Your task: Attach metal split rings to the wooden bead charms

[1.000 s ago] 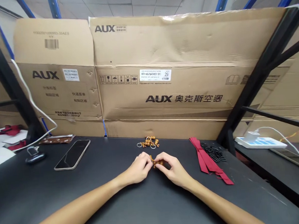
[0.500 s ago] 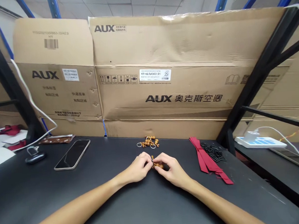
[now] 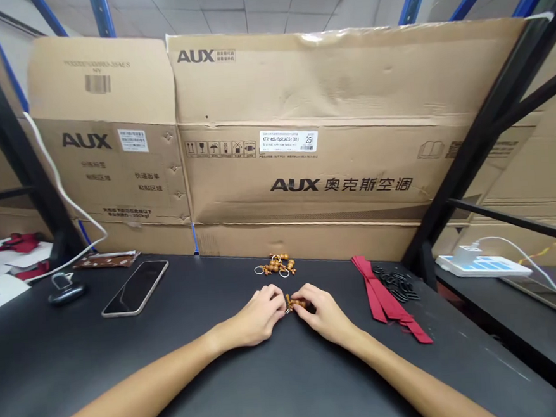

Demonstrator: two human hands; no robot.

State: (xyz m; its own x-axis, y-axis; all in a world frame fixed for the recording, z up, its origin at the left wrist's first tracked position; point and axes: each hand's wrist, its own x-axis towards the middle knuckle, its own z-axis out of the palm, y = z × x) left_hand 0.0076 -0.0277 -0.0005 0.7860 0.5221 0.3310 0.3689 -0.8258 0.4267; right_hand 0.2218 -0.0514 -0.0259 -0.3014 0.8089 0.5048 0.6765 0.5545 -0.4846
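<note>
Both my hands meet at the middle of the black table [image 3: 224,390]. My left hand [image 3: 259,314] and my right hand [image 3: 321,313] pinch a small string of brown wooden beads [image 3: 297,303] between their fingertips, low over the tabletop. Just behind them lies a little pile of similar bead charms with metal rings [image 3: 276,266]. Right of my right hand lie red ribbon strips [image 3: 384,296] and a heap of black rings [image 3: 397,284].
A phone [image 3: 135,287] lies face up at the left, with a dark clip-like object [image 3: 64,289] and a brown packet [image 3: 104,260] beyond it. Large AUX cardboard boxes [image 3: 301,137] wall the table's back. A white power strip [image 3: 482,265] sits on the right-hand table.
My hands have shifted the bead piece slightly between their fingertips, and the view has dipped a little. Nothing else on the table has moved.
</note>
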